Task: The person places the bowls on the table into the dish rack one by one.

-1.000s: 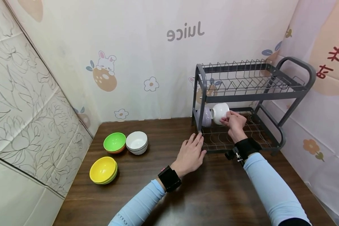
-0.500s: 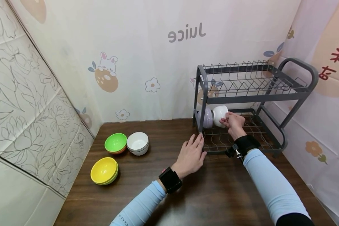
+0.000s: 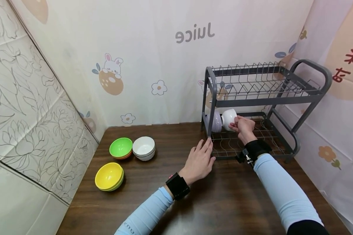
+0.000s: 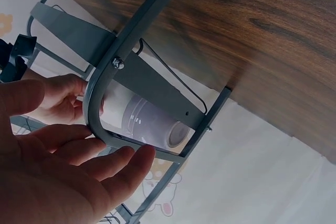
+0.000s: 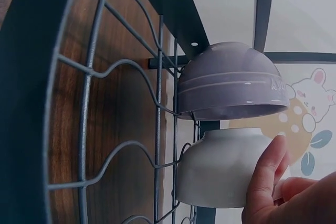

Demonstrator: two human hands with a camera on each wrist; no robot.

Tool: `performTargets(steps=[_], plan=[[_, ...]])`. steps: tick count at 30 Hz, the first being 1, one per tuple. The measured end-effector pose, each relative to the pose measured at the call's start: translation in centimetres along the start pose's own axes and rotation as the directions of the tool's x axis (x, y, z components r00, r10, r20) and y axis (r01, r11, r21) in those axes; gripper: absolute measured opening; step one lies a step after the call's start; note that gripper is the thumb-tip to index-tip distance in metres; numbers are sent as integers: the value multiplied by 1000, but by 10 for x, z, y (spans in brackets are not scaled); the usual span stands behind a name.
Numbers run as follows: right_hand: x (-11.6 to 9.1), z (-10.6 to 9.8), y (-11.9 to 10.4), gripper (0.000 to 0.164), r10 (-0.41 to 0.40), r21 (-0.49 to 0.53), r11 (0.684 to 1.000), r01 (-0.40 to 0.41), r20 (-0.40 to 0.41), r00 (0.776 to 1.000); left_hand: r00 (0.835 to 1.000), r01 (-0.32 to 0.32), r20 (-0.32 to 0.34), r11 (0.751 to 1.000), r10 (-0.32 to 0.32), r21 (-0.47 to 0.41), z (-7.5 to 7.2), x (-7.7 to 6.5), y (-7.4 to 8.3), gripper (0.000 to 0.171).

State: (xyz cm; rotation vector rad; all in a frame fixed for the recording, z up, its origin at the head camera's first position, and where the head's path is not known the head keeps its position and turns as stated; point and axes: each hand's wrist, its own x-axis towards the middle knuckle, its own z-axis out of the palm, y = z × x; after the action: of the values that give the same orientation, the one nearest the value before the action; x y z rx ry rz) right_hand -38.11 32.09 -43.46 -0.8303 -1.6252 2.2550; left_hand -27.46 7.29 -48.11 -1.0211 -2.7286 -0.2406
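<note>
On the lower tier of the grey dish rack (image 3: 259, 103), my right hand (image 3: 244, 128) pinches the rim of a white bowl (image 3: 228, 119). The bowl is tipped on its side, its base toward a lavender bowl (image 3: 216, 122) at the rack's left end. In the right wrist view the lavender bowl (image 5: 231, 80) also lies sideways on the wires, close beside the white one (image 5: 220, 169). My left hand (image 3: 197, 161), fingers mostly extended, touches the rack's front left corner. The left wrist view shows those fingers (image 4: 134, 169) against the rack's side frame (image 4: 100, 93).
At the left of the brown table (image 3: 170, 202) stand a green bowl (image 3: 120, 148) on an orange one, white stacked bowls (image 3: 144, 147), and a yellow bowl (image 3: 108, 176) on a green one. The rack's wire upper tier (image 3: 253, 81) overhangs my right hand.
Over the last second the white bowl has tilted and shifted slightly left toward the lavender bowl, my right hand holding it. My left hand has stayed at the rack corner.
</note>
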Motion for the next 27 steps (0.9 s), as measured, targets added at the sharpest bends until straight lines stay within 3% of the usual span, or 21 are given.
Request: performTargets(steps=[5, 15, 27], plan=[[-1, -1, 4, 46, 4, -34, 999, -4, -1, 1000, 1000, 8, 23, 1000, -7, -10, 1, -1, 0, 60], [-2, 1, 7, 44, -62, -97, 993, 64, 20, 998, 1000, 8, 8, 1000, -8, -6, 1, 0, -1, 60], [1, 1, 8, 43, -76, -140, 987, 78, 24, 997, 1000, 7, 1, 1000, -7, -7, 2, 1, -1, 58]])
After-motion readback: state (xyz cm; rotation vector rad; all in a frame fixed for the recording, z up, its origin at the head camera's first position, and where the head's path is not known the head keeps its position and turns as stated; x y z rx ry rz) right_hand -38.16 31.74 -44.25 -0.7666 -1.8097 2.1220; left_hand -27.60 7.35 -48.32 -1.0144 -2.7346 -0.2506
